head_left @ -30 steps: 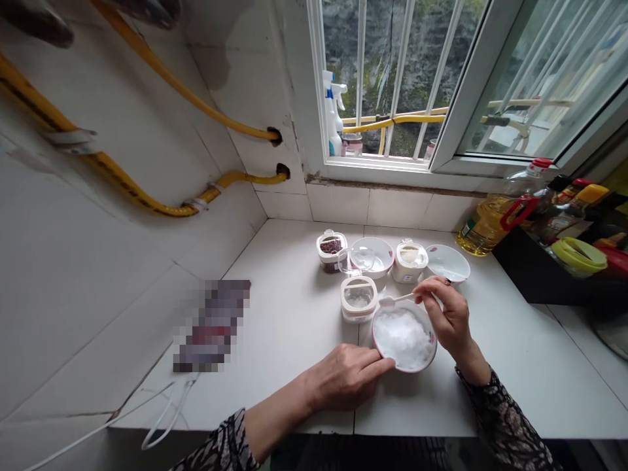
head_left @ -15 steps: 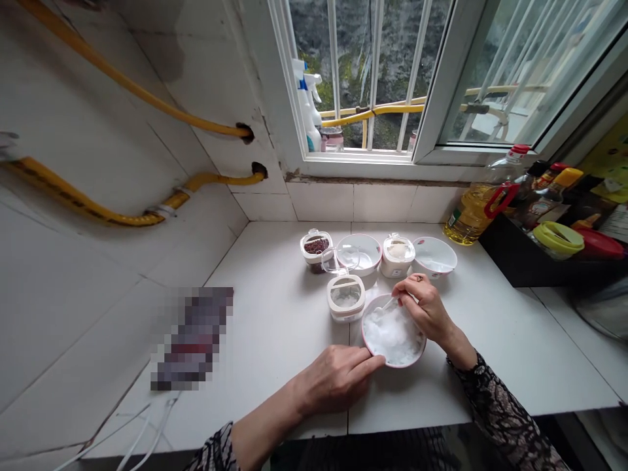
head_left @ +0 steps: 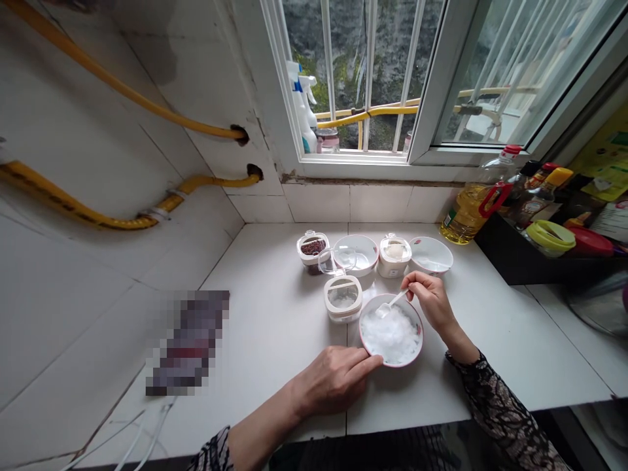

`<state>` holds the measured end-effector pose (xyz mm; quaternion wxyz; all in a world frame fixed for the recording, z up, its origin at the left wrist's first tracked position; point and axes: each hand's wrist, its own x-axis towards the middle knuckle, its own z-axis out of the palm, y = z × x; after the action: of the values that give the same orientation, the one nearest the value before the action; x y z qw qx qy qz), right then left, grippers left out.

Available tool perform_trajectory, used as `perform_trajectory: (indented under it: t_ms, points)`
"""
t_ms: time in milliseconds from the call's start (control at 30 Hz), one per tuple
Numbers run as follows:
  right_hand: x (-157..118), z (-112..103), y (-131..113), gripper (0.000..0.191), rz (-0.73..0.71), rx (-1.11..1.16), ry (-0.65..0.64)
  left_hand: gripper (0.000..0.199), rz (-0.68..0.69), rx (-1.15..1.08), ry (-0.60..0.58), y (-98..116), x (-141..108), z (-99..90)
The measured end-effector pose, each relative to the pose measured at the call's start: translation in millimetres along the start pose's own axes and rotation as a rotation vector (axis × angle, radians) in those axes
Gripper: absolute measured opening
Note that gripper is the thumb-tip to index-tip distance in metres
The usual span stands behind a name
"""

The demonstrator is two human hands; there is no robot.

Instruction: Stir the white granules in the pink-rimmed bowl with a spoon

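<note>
Our right hand (head_left: 432,302) has edged right, its pinching fingers baring more of the spoon (head_left: 384,311) at the far side of the bowl (head_left: 417,317); our left hand's (head_left: 338,376) fingers clasp its near-left rim.

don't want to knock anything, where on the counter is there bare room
Left: counter between the blurred dark item, the jar of dark-red bits and the left hand. Right: the patch between the right hand and the black box. Crowded: the back row from that jar to the rightmost bowl, plus the nearest jar close beside the white-filled bowl.
</note>
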<state>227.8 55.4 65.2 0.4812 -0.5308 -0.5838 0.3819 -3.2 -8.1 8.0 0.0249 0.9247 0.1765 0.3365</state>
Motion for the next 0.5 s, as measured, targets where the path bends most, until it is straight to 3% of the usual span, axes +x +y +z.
perform_trajectory:
  t_ms: [167,300,400,500]
  points:
    - [6,-3,3,0.014,0.087,0.139,-0.009,0.037,0.001,-0.003,0.0,0,-1,1.0]
    - [4,2,-2,0.012,0.045,0.173,-0.006,0.036,0.003,-0.003,0.007,0,-1,0.5]
    - [-5,13,-9,0.014,-0.082,0.118,0.0,0.036,0.0,0.0,0.003,0,0,-0.9]
    - [-13,25,-14,0.014,-0.348,-0.082,0.006,0.035,0.007,0.003,0.014,1,1,-1.6]
